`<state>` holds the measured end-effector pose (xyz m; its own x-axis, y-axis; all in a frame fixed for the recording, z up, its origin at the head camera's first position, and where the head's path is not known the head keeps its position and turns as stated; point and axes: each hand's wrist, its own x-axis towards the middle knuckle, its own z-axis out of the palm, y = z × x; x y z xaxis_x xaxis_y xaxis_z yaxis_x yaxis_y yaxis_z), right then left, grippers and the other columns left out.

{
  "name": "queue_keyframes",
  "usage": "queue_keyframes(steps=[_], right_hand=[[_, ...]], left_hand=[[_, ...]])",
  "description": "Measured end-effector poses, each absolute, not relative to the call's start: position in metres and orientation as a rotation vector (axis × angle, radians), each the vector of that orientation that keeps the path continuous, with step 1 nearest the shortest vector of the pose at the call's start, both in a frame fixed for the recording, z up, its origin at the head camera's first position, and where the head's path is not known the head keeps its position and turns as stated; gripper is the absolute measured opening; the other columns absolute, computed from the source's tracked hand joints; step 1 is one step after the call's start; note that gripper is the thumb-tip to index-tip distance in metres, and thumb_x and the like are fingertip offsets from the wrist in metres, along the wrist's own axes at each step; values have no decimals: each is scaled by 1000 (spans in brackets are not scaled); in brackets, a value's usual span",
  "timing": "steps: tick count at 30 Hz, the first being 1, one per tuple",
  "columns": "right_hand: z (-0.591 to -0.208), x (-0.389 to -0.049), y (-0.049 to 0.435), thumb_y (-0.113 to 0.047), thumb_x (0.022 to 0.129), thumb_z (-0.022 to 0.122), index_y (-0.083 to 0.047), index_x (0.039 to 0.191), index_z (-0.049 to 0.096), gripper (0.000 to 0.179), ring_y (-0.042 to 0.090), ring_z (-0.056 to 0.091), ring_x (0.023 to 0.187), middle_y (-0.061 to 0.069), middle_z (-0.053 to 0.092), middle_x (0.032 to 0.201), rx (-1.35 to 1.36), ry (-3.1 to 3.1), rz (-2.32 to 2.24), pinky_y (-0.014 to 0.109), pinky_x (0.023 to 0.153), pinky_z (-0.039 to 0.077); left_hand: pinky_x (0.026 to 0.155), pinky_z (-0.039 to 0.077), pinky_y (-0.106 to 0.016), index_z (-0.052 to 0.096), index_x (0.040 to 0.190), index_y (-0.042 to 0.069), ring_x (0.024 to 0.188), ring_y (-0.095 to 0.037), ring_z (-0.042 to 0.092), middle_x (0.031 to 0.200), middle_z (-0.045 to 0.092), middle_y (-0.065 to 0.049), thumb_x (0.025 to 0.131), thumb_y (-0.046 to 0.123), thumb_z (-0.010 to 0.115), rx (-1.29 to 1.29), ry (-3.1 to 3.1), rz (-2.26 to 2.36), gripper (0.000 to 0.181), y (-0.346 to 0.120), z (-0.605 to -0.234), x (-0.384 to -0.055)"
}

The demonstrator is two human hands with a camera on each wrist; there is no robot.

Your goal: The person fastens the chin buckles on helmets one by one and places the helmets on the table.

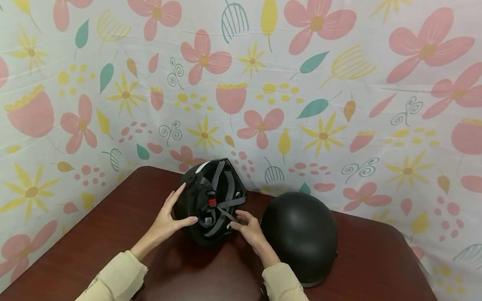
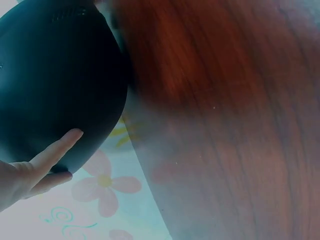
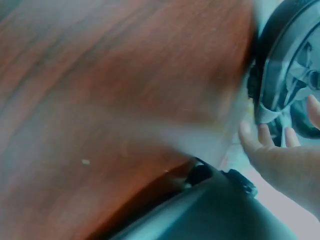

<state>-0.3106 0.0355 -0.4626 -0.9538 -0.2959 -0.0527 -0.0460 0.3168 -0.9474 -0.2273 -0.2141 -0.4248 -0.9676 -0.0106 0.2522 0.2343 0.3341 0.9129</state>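
A black helmet [image 1: 192, 204] is tipped so its inside faces me, showing grey straps [image 1: 216, 177] and a red buckle piece [image 1: 212, 201]. My left hand [image 1: 165, 223] holds its left side, thumb at the rim and fingers along the outer shell. In the left wrist view, two fingers [image 2: 60, 150] lie nearly straight on the smooth shell. At the opposite rim is my right hand [image 1: 252, 231], its fingers spread beside the dangling strap. The right wrist view has those fingertips [image 3: 263, 134] right at the helmet's edge.
A second black helmet [image 1: 300, 238] sits dome up on the reddish-brown table [image 1: 368, 274], just right of my right hand. Behind the table hangs a white flower-print cloth [image 1: 233, 135], close to the back edge.
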Motion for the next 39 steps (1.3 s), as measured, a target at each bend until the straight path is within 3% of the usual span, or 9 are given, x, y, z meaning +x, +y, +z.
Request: queue_keyframes(steps=[10,17,22,28,33,36,39], right_hand=[[-413,-305,22,-22,98,60,-10,147,43,53,39,40,139,22,45,148,-511,2315,-1765,54,111,37],[-374,-295,0,-28,98,60,-28,148,40,55,37,47,135,16,42,149,-817,2263,-1756,53,104,45],[-365,-288,-12,-25,100,57,-25,150,36,55,38,52,130,19,37,151,-892,2245,-1703,48,98,51],[-340,-267,-18,-22,102,52,-14,148,37,50,41,54,127,23,35,151,-901,2255,-1639,52,98,49],[-332,-259,-20,-16,100,55,-6,141,39,45,41,55,125,23,36,148,-915,2265,-1619,49,97,51],[-338,-266,-24,-14,97,59,-5,130,43,38,40,62,113,23,45,134,-884,2243,-1662,43,92,55],[-348,-276,-29,-14,95,61,-8,122,44,33,38,69,100,22,49,123,-838,2219,-1699,36,76,58]], left_hand=[[109,11,-77,21,156,33,152,-39,-4,165,3,-15,84,22,75,-231,-2411,-1630,91,-211,-422,-227],[108,13,-77,21,156,33,152,-41,-3,165,3,-17,83,25,76,-212,-2425,-1592,91,-208,-423,-225],[107,15,-78,22,156,33,151,-44,-1,164,0,-20,83,24,76,-209,-2416,-1582,92,-205,-426,-223],[106,18,-78,22,156,31,149,-49,2,164,-2,-21,83,22,75,-202,-2373,-1570,91,-200,-433,-218],[105,22,-77,24,156,29,149,-49,5,163,2,-23,81,20,75,-221,-2326,-1553,91,-197,-437,-214],[103,34,-70,27,156,28,148,-49,13,163,5,-24,81,15,74,-253,-2306,-1564,89,-197,-438,-214],[96,45,-59,28,155,26,144,-51,24,162,6,-24,81,11,73,-274,-2294,-1580,88,-198,-439,-213]])
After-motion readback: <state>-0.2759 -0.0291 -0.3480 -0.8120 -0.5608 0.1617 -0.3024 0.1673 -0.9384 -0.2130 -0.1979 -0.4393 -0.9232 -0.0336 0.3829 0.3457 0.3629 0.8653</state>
